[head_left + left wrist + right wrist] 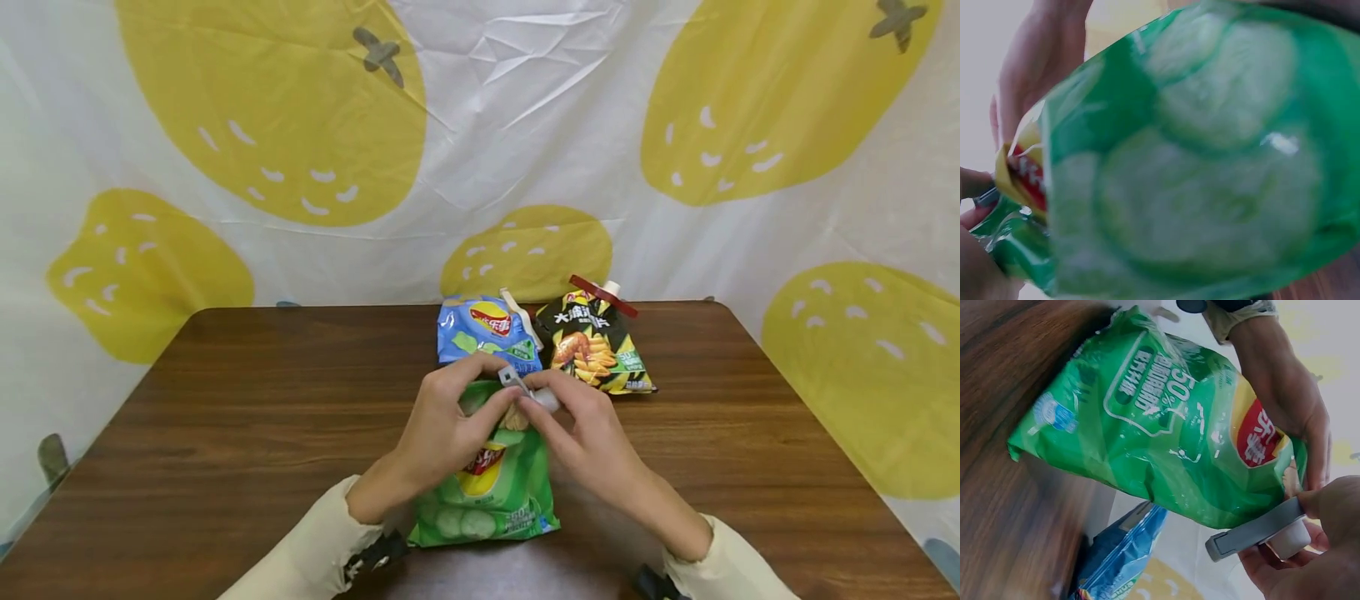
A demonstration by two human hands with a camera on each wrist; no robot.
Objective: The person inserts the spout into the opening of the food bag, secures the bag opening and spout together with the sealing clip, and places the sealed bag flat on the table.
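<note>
A green bag of potato chips stands on the table, its top gathered between both hands. Across that top lies a grey bag clip with a white spout. My left hand pinches the clip's left end between thumb and forefinger, seen at the edge of the left wrist view. On the other side, my right hand grips the clip near the spout with thumb and fingers. The fingers partly cover the clip, so whether it is fully closed cannot be told.
Behind the green bag, a blue chip bag bears a pale clip. To its right is a black chip bag with a red clip. The brown wooden table ends at a fruit-printed curtain.
</note>
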